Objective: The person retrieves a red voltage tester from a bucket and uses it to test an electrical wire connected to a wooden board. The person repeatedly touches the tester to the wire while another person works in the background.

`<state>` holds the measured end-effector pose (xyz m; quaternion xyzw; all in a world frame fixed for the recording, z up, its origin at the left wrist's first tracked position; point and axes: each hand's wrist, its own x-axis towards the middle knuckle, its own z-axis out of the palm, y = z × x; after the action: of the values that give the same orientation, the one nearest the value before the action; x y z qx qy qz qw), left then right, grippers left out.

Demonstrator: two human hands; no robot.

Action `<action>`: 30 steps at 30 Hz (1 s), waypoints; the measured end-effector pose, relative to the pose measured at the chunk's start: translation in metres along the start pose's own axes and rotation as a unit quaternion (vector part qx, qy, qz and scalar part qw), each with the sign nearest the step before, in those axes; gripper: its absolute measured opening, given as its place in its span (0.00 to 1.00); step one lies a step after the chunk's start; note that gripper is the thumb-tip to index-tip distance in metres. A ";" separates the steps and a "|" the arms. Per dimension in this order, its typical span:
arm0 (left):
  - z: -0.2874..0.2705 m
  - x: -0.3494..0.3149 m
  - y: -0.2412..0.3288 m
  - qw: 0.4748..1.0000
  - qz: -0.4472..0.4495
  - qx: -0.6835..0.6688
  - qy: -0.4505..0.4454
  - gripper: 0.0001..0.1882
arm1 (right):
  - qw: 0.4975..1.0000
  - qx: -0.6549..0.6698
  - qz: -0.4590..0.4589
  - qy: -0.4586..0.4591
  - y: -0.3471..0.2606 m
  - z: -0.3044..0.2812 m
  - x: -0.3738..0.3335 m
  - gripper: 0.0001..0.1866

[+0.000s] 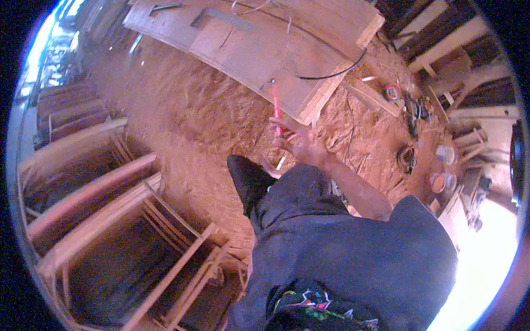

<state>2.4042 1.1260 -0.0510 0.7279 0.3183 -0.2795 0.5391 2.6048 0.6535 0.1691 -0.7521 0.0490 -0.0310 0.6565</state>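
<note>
My right hand [305,144] is closed round the lower part of a long, slim red tool [277,105], and its exact kind does not show clearly. The tool's far tip reaches the front edge of a wooden tabletop [243,49]. On that top lie a flat metal carpenter's square [226,19], a black cable [331,73] and some thin pale cord. No part of my left hand can be made out.
Wooden frames [132,201] stand on the left, close to my legs. Brown, shaving-strewn ground [165,105] lies between them and the table. At right are a roll of tape [392,92], plastic tubs [443,155], a loose wood strip [375,101] and stacked timber [452,41].
</note>
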 end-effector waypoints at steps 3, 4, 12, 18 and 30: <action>-0.013 0.060 0.059 0.996 0.026 0.066 -0.049 0.08 | 0.995 0.010 0.089 0.048 -0.004 -0.003 0.008 0.29; -0.015 0.081 0.078 0.993 0.034 0.088 -0.064 0.08 | 0.995 -0.016 0.055 0.079 0.000 -0.001 0.012 0.29; -0.016 0.270 0.258 0.935 0.112 0.254 -0.219 0.11 | 0.958 -0.009 0.175 0.228 -0.005 0.033 0.066 0.28; 0.015 0.382 0.427 0.901 0.159 0.263 -0.307 0.14 | 0.922 0.018 0.166 0.350 -0.015 0.079 0.124 0.26; 0.202 0.189 0.649 0.660 0.102 0.322 -0.671 0.21 | 0.837 0.233 0.160 0.469 -0.083 0.130 0.163 0.21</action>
<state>3.0091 0.8217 0.1481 0.4988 -0.3164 -0.7204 0.3636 2.7838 0.7737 0.2304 -0.4540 0.4621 -0.2846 0.7066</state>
